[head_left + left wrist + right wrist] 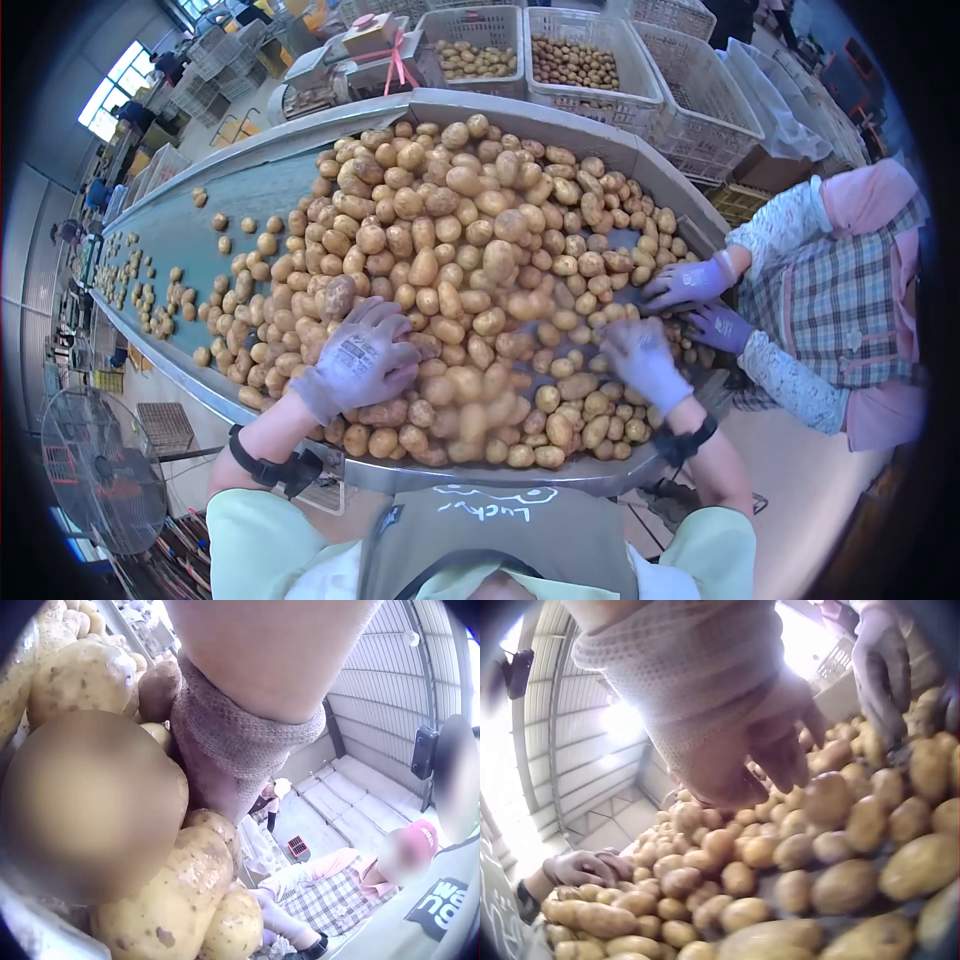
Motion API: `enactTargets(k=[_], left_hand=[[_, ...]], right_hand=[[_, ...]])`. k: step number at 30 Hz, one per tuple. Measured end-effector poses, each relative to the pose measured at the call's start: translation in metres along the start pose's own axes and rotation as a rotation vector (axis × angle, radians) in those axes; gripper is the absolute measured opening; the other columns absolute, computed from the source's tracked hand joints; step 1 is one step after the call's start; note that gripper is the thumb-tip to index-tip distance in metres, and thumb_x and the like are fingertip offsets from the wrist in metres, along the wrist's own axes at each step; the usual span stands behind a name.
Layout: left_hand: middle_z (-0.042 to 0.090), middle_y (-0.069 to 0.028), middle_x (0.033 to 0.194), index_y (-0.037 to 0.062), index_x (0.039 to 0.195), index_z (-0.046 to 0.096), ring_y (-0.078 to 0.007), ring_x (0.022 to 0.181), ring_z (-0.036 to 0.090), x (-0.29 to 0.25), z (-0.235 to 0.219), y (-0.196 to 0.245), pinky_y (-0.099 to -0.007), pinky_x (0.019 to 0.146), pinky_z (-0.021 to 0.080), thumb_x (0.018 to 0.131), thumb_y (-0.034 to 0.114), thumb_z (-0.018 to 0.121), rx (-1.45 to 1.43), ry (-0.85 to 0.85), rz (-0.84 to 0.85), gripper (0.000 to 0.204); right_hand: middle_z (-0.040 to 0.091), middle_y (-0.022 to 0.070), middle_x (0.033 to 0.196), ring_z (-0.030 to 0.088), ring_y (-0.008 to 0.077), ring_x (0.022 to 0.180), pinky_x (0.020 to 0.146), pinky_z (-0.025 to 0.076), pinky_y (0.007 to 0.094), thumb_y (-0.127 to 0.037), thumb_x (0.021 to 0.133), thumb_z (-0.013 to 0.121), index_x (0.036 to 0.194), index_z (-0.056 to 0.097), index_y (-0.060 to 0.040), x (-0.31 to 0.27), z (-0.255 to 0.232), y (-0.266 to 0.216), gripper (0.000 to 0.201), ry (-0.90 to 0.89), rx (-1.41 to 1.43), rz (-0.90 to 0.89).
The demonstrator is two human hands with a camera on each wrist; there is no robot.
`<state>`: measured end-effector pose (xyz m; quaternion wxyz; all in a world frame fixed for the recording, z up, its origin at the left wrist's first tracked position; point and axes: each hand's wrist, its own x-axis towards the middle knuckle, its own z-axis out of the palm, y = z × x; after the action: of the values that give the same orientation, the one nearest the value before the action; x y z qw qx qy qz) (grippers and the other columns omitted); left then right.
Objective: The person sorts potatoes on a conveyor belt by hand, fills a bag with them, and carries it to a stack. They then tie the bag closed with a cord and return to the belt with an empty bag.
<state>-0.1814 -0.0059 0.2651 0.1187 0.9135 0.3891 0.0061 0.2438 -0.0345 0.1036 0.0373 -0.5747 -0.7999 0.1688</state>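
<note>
A broad heap of potatoes fills a metal-sided sorting table. My left hand, in a pale knit glove, rests on the near left of the heap with its fingers spread loosely over the potatoes. In the left wrist view, the glove's cuff shows beside large potatoes, while the fingers are hidden. On the right, my gloved right hand reaches over smaller potatoes. Its fingers hang downward, close above potatoes in the right wrist view, with nothing visible in their grasp.
Another person's gloved hands work among potatoes at the right end, close to my right hand. A raised metal rim borders the table. Plastic crates stand behind it, and a green belt stretches left. A large fan stands at lower left.
</note>
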Motion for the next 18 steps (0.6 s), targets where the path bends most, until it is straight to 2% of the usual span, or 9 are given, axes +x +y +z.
enactTargets(k=[1,3,7,10,11,13,15,16,18], left_hand=[[0.066,-0.0115,0.113,0.0150,0.090,0.075,-0.0346,0.122,0.056,0.003,0.000,-0.002,-0.0531,0.114,0.038,0.080,0.027,0.075,-0.003,0.005,-0.011,0.016],[0.066,-0.0118,0.112,0.0144,0.091,0.075,-0.0346,0.121,0.056,0.007,-0.005,-0.001,-0.0523,0.112,0.040,0.080,0.027,0.075,0.022,-0.017,0.016,0.016],[0.065,-0.0129,0.113,0.0130,0.092,0.075,-0.0347,0.117,0.057,0.000,-0.006,-0.003,-0.0502,0.104,0.045,0.081,0.027,0.075,0.011,0.002,0.049,0.018],[0.063,-0.0136,0.118,0.0143,0.104,0.074,-0.0352,0.116,0.057,-0.016,-0.019,-0.002,-0.0483,0.099,0.047,0.081,0.028,0.075,0.051,0.047,0.114,0.026],[0.062,-0.0147,0.119,0.0155,0.118,0.070,-0.0365,0.114,0.058,-0.017,-0.025,0.002,-0.0491,0.098,0.048,0.082,0.029,0.076,-0.048,0.054,0.110,0.039],[0.061,-0.0155,0.120,0.0142,0.123,0.068,-0.0359,0.112,0.060,0.000,-0.043,0.026,-0.0477,0.094,0.050,0.083,0.028,0.077,-0.201,0.200,0.025,0.043],[0.061,-0.0163,0.120,0.0128,0.128,0.066,-0.0353,0.110,0.061,0.016,-0.055,0.055,-0.0463,0.091,0.052,0.084,0.027,0.077,-0.388,0.317,-0.041,0.047],[0.062,-0.0153,0.115,0.0096,0.124,0.065,-0.0323,0.099,0.064,0.028,-0.064,0.062,-0.0432,0.081,0.054,0.084,0.023,0.075,-0.366,0.388,0.096,0.044],[0.063,-0.0143,0.109,0.0064,0.120,0.064,-0.0292,0.089,0.067,0.034,-0.091,0.062,-0.0402,0.072,0.057,0.083,0.020,0.073,-0.322,0.465,0.247,0.041]], right_hand=[[0.061,0.0124,0.126,0.060,0.0353,0.112,0.090,0.048,0.0483,-0.021,0.079,0.075,0.127,0.065,-0.0215,0.010,-0.026,-0.015,0.050,0.009,0.003,0.010],[0.063,0.0136,0.122,0.061,0.0330,0.111,0.091,0.048,0.0490,-0.018,0.080,0.070,0.132,0.062,-0.0196,0.038,-0.098,-0.072,0.053,-0.005,0.230,-0.257],[0.068,0.0126,0.102,0.066,0.0304,0.102,0.075,0.055,0.0454,-0.018,0.087,0.062,0.127,0.063,-0.0198,0.065,-0.029,-0.091,0.041,0.070,-0.005,-0.350],[0.067,0.0150,0.121,0.064,0.0347,0.113,0.093,0.053,0.0478,-0.019,0.088,0.062,0.138,0.056,-0.0191,0.063,-0.019,-0.074,0.051,-0.009,0.225,-0.289],[0.063,0.0183,0.131,0.061,0.0367,0.119,0.102,0.049,0.0473,-0.025,0.092,0.063,0.144,0.053,-0.0201,0.059,-0.036,-0.082,0.054,-0.072,0.337,-0.226],[0.057,0.0231,0.139,0.056,0.0413,0.125,0.106,0.044,0.0497,-0.031,0.095,0.064,0.150,0.045,-0.0081,0.061,-0.089,-0.121,0.062,-0.039,0.547,-0.262],[0.051,0.0267,0.142,0.055,0.0437,0.127,0.106,0.045,0.0458,-0.020,0.092,0.070,0.153,0.031,0.0040,0.066,-0.118,-0.163,0.076,0.204,0.565,-0.499],[0.049,0.0278,0.144,0.054,0.0390,0.130,0.106,0.045,0.0443,-0.012,0.089,0.071,0.157,0.020,0.0037,0.065,-0.136,-0.185,0.087,0.116,0.759,-0.541],[0.049,0.0267,0.145,0.055,0.0348,0.129,0.104,0.047,0.0427,-0.008,0.088,0.071,0.161,0.007,0.0001,0.069,-0.161,-0.189,0.097,0.265,0.827,-0.730]])
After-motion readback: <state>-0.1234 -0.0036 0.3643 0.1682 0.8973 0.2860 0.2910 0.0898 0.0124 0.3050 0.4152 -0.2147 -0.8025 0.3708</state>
